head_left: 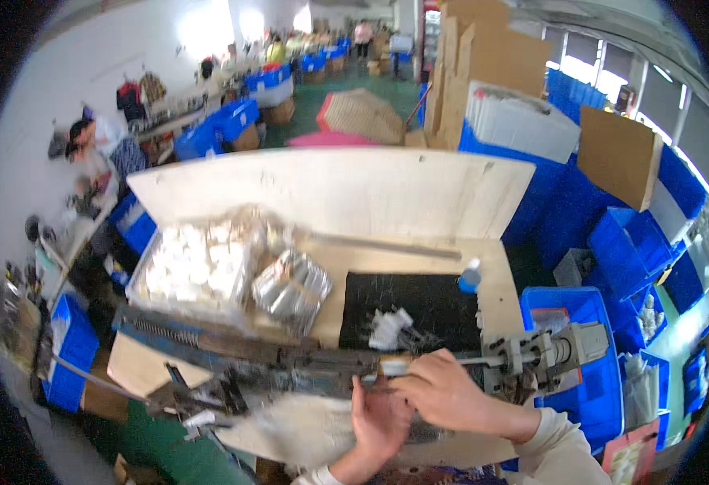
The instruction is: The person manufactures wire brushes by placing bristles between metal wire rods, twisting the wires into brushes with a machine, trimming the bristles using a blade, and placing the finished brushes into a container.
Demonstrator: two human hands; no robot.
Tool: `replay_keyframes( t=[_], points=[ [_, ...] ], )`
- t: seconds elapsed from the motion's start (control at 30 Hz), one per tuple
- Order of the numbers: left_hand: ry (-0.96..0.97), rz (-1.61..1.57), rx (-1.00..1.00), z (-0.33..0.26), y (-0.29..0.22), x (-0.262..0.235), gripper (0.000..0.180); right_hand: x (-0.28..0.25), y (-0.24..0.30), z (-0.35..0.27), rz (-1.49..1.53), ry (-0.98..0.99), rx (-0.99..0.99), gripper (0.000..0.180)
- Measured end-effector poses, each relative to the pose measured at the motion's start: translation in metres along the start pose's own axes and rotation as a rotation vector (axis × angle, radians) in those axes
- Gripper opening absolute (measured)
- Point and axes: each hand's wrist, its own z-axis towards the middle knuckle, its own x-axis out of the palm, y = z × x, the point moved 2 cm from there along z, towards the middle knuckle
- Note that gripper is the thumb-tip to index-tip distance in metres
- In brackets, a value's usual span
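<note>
My left hand (380, 422) is at the near side of a long metal bench machine (290, 365), its thumb stretched up, apart from its partly hidden fingers. Touching it, my right hand (445, 394) has its fingers bent together at the machine's middle; what they pinch is hidden. A small whitish piece (393, 367) sits on the machine just beyond my right fingertips. Behind it, several small white parts (391, 327) lie on a black mat (358, 288). To the right, the machine's rod runs into a metal clamp and cylinder assembly (536, 356).
A clear-lined tray (140, 279) full of white pieces stands at the left, beside a silver foil-like bundle (292, 289). A blue-based bottle (469, 277) is on the mat's far right corner. A wooden board (330, 186) walls the back. Blue bins (565, 301) stand at the right.
</note>
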Motion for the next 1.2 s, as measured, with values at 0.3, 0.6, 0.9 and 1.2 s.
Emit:
replay_keyframes(
  t=[0.3,0.6,0.9,1.2],
  points=[
    [0.172,-0.166,-0.019,0.0,0.004,-0.013,0.066,-0.007,-0.03,0.004,0.061,-0.11,0.173,0.011],
    [0.121,0.004,0.044,0.01,-0.001,-0.011,0.065,-0.01,-0.058,0.01,0.077,0.002,0.199,0.013],
    [0.123,0.048,0.072,0.01,0.0,-0.004,0.061,-0.003,-0.059,0.015,0.131,0.154,0.212,0.012],
    [0.084,0.092,0.058,0.006,0.001,-0.006,0.062,0.004,-0.049,0.015,0.129,0.116,0.161,0.011]
  ],
)
